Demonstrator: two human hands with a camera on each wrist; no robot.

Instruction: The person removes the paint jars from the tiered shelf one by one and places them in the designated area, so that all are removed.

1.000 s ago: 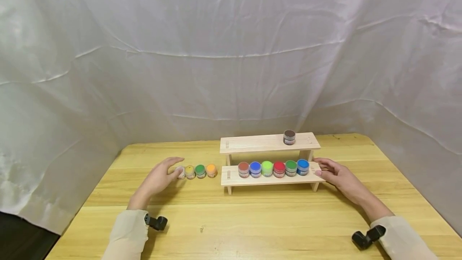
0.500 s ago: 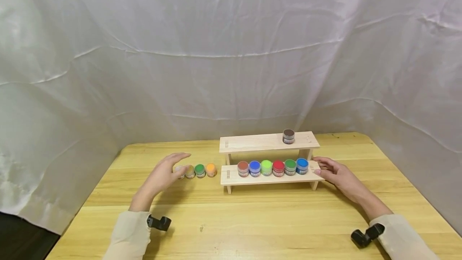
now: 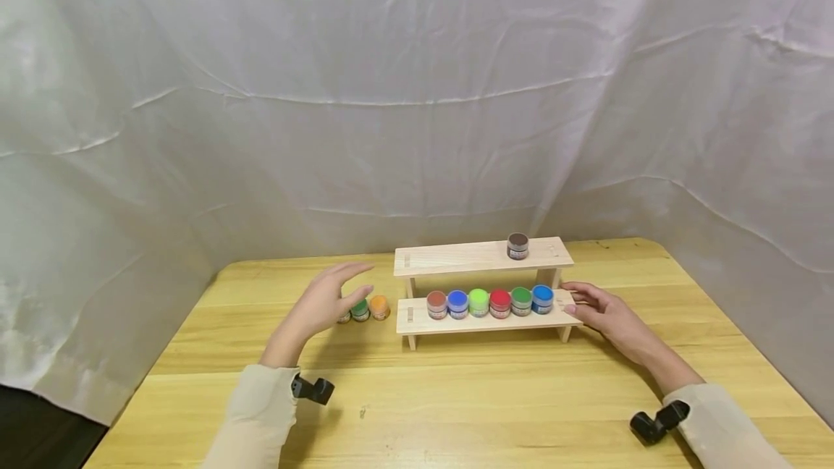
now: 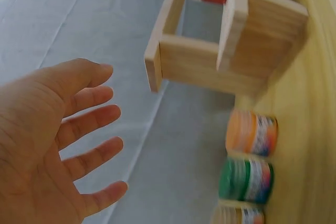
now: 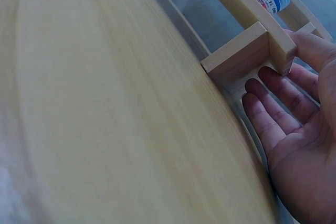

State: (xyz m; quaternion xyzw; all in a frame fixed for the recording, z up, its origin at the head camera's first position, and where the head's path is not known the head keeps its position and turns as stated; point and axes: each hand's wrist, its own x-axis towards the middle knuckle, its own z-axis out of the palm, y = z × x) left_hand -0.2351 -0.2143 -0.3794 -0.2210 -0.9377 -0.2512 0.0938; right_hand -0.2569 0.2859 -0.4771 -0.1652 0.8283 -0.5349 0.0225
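Note:
My left hand (image 3: 321,302) hangs above the table with fingers spread and nothing in them, overlapping a short row of paint jars. In that row, an orange jar (image 3: 379,307) and a green jar (image 3: 360,310) show, while a yellowish jar (image 4: 239,216) peeks out beside them. My right hand (image 3: 611,318) holds the right end of a two-step wooden rack (image 3: 456,258), thumb on the lower board and fingers beneath its end. Several jars line that lower board, from a reddish-brown one (image 3: 437,305) to a blue one (image 3: 542,299). A dark brown jar (image 3: 517,246) stands alone on the upper step.
The wooden table (image 3: 456,411) reaches back to a pale hanging cloth (image 3: 365,150) that surrounds it behind and at both sides. A black wrist camera (image 3: 313,389) sits on the left sleeve, another (image 3: 658,422) on the right.
My left hand has moved right and slightly up, from beside the white jar to over the yellowish and green ones, staying empty. The right hand keeps its place at the rack.

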